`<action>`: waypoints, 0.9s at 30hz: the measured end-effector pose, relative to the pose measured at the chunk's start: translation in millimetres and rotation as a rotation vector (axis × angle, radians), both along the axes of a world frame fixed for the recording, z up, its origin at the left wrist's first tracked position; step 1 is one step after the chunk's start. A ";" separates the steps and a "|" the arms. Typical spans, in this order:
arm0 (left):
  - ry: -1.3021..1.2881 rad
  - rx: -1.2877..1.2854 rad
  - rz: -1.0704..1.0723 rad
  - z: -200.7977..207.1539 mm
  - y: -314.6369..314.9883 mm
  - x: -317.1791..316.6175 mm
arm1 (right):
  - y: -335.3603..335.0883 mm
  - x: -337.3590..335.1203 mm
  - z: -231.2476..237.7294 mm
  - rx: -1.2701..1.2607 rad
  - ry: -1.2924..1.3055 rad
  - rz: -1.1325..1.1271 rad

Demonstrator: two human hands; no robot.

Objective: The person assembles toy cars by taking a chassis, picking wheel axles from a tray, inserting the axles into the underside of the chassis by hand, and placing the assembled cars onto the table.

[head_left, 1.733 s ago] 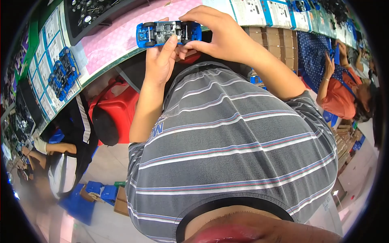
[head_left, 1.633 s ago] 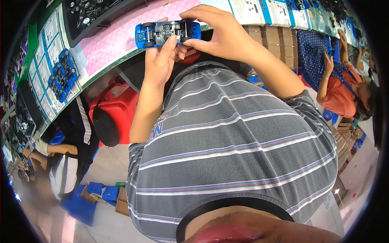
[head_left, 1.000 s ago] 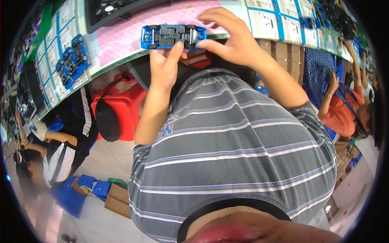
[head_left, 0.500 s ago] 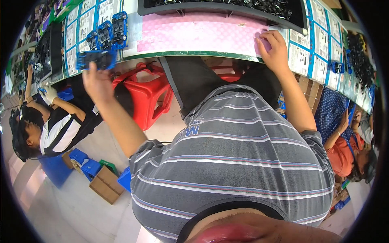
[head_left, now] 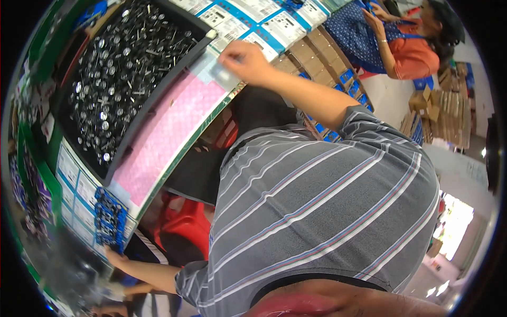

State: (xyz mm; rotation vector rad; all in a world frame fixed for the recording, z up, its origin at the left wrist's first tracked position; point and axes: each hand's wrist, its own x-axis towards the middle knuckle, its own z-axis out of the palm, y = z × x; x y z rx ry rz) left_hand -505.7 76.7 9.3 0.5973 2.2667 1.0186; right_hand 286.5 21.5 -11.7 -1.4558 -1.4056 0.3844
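Observation:
My left hand (head_left: 114, 257) is at the near end of a row of blue and black toy car chassis (head_left: 110, 217) on the table's left part. Its fingers look closed on the last chassis, though they are small and partly hidden. My right hand (head_left: 247, 63) is over the table edge by the corner of a black tray, its fingers loosely bent and slightly blurred, with nothing seen in them. The black tray (head_left: 153, 98) holds a heap of small shiny black parts with metal pins. Between tray and table edge lies a pink patterned sheet (head_left: 168, 134).
Printed sheets under blue tape (head_left: 235, 21) cover the tabletop. A red stool (head_left: 185, 224) stands under the green table edge. One co-worker in an orange top (head_left: 417, 55) sits on the right, another is partly visible at lower left. Cardboard boxes (head_left: 449, 119) are stacked behind.
My view has turned to the right. My left hand has brought the chassis it held in the air down to the row. My right hand has shifted beyond the pink sheet, beside the tray corner.

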 end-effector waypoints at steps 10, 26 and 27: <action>0.821 -0.279 -0.249 -0.7 8.8 -5.7 | -17.0 219.8 64.3 -0.287 -0.264 -0.305; -0.869 0.527 -0.796 17.1 -72.6 492.6 | 9.5 90.7 101.9 -0.009 -0.274 -0.348; -1.126 0.485 -0.789 16.6 -73.7 512.2 | 8.0 71.0 104.9 -0.060 -0.222 -0.185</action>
